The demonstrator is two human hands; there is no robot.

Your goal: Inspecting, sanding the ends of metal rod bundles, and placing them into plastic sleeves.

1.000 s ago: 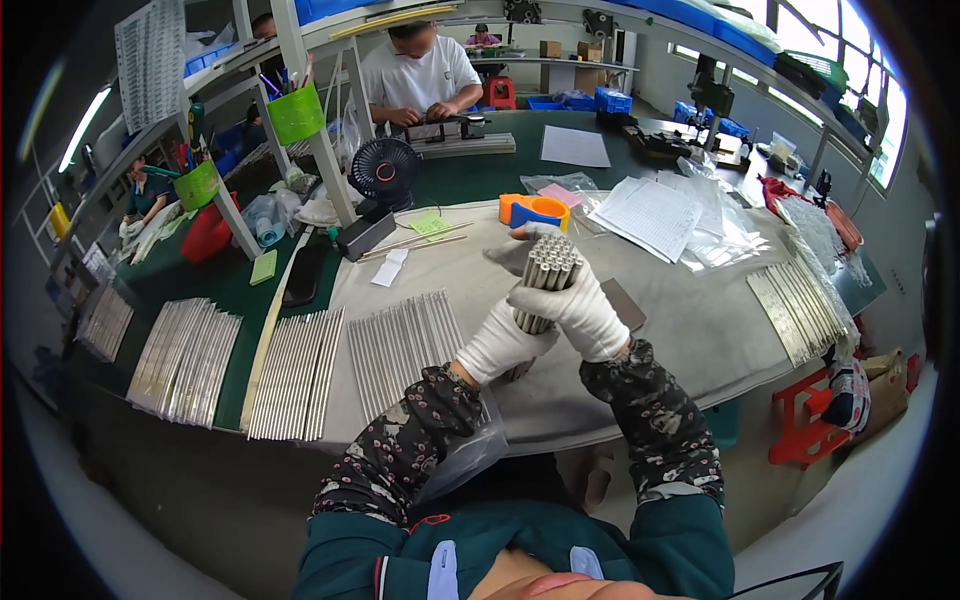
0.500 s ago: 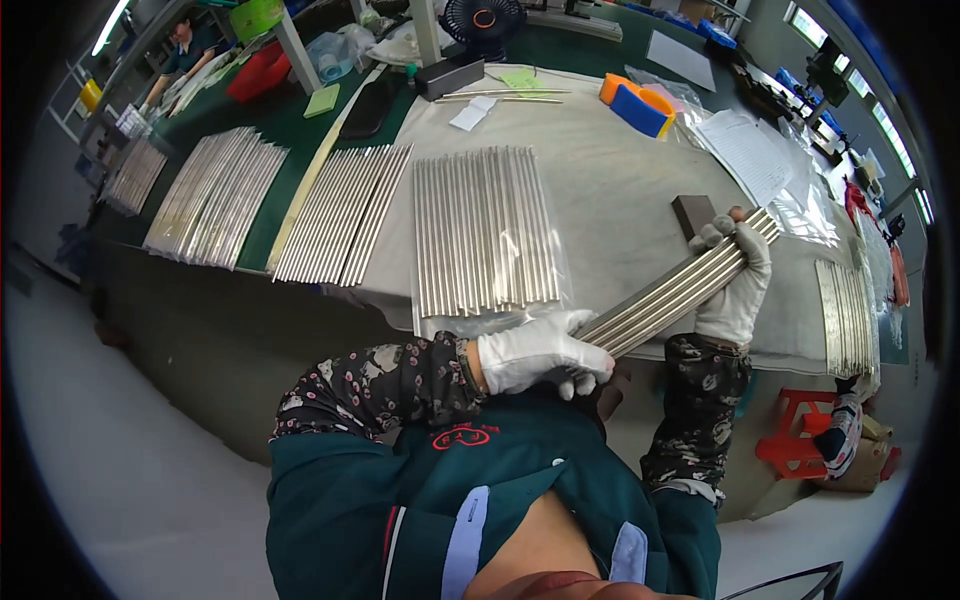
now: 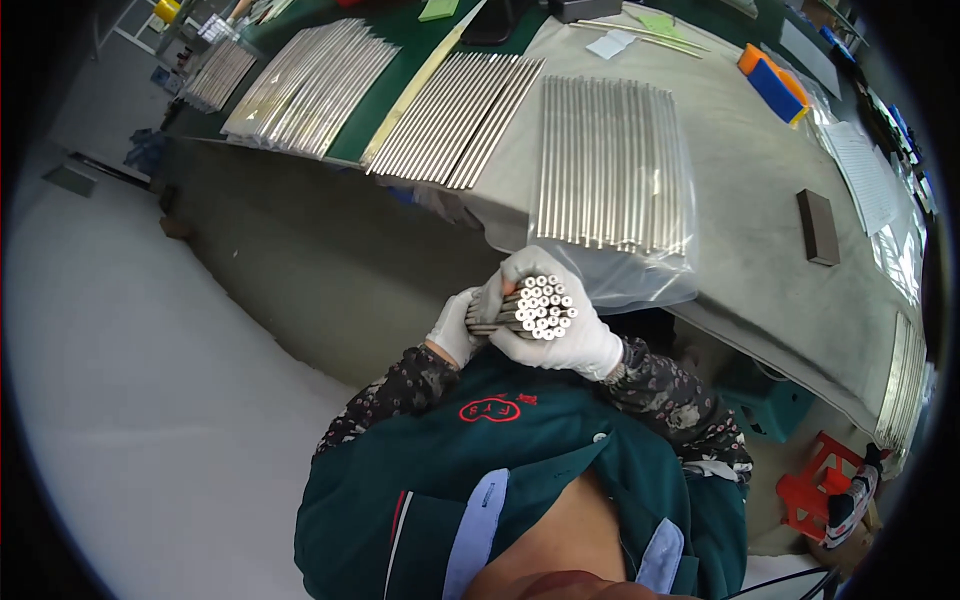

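A bundle of thin silvery metal rods (image 3: pixel 545 308) is held close in front of my chest, its round ends turned up toward me. Each end shows a small dark hole in its centre. My right hand (image 3: pixel 582 342), in a white glove, wraps round the bundle just below those ends. Farther along the rods, on the left, my left hand (image 3: pixel 458 328), gloved too, is closed on the same bundle, its fingers partly hidden. Beyond my hands, a row of similar rods on a clear plastic bag (image 3: pixel 645 285) lies on the cloth-covered table (image 3: pixel 745 215).
More rods lie in rows (image 3: pixel 455 120) to the left, with plastic-wrapped rods (image 3: pixel 310 88) beyond. On the right are a dark brown block (image 3: pixel 818 228), an orange-and-blue object (image 3: pixel 775 85), a paper sheet (image 3: pixel 860 175) and further rods (image 3: pixel 903 380). A red stool (image 3: pixel 815 490) stands below.
The bundle has swung from lying slantwise over the table edge to pointing its ends at me. My right hand has come in beside my left. The view has shifted leftward and down.
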